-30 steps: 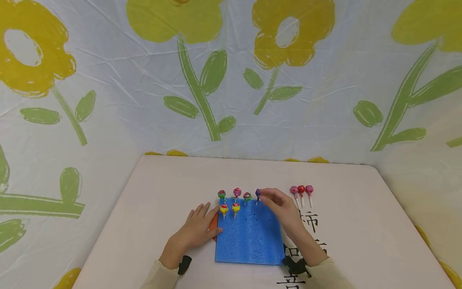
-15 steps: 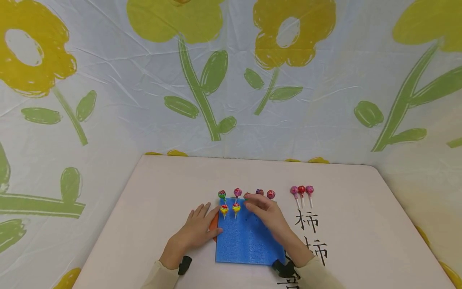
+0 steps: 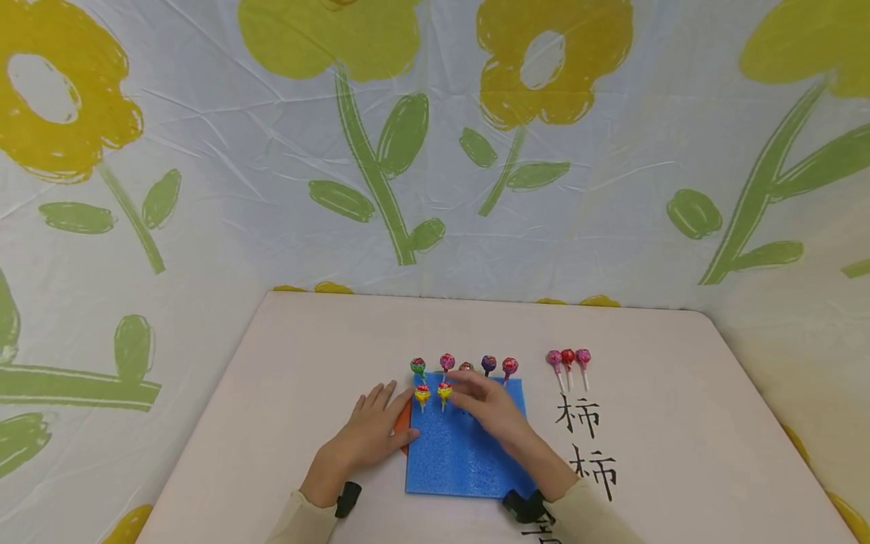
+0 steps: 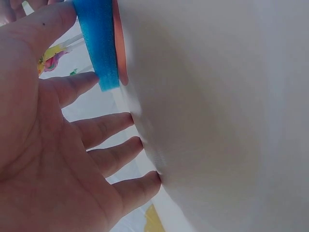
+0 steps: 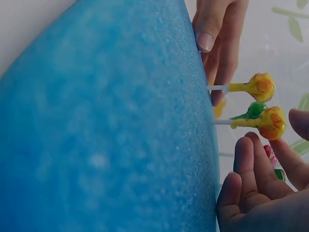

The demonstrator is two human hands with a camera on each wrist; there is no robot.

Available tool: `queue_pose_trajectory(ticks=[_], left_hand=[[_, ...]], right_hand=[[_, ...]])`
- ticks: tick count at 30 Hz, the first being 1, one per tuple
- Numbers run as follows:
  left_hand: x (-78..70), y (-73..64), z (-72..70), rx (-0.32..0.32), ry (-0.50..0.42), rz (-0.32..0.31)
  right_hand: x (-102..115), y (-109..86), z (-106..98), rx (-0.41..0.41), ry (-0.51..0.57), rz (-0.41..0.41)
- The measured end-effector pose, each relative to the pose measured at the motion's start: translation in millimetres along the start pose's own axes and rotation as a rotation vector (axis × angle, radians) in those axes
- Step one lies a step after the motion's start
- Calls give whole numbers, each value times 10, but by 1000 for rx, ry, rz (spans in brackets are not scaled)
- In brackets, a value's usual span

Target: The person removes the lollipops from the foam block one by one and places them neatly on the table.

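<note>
A blue foam board (image 3: 448, 461) lies flat, with several wrapped lollipops standing in it by their sticks. My left hand (image 3: 370, 431) rests beside its left edge with fingers spread; in the left wrist view, thumb and index finger touch the foam. My right hand (image 3: 499, 415) hovers over the board's upper part, fingers loosely bent. Its fingertips come close to the right-hand yellow lollipop (image 3: 445, 391), thumb and index around the candy's side without a visible pinch. Another yellow lollipop (image 3: 422, 393) stands to the left. The green-and-red lollipop (image 3: 466, 367) behind is partly hidden by the fingers.
At the board's back edge are a green lollipop (image 3: 418, 366), a pink one (image 3: 446, 362), a dark blue one (image 3: 488, 363) and a red-pink one (image 3: 510, 366). Three loose lollipops (image 3: 568, 357) lie right, near black characters (image 3: 578, 415). Something orange (image 3: 402, 431) shows under the board.
My right hand has moved left and nearer, from the dark blue lollipop towards the yellow one. The red-pink lollipop, hidden earlier, now shows. My left hand has stayed still.
</note>
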State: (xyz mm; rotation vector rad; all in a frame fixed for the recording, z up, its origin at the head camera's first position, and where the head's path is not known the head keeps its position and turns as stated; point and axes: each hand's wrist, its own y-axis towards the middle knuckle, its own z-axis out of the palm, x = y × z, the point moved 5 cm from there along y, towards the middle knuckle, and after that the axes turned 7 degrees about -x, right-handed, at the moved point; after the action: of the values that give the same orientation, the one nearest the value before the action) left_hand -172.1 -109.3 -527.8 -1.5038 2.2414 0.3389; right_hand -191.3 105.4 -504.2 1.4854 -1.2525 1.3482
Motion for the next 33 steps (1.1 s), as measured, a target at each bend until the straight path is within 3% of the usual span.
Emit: queue_pose_trajectory(ticks=[19,33], left_hand=[[-39,-12,-41,7,-13,-6],[-24,2,-24,3,-13,-5]], right_hand=[[15,30,48,-2,-53,-32],[54,10,-10,-25,-3,-12]])
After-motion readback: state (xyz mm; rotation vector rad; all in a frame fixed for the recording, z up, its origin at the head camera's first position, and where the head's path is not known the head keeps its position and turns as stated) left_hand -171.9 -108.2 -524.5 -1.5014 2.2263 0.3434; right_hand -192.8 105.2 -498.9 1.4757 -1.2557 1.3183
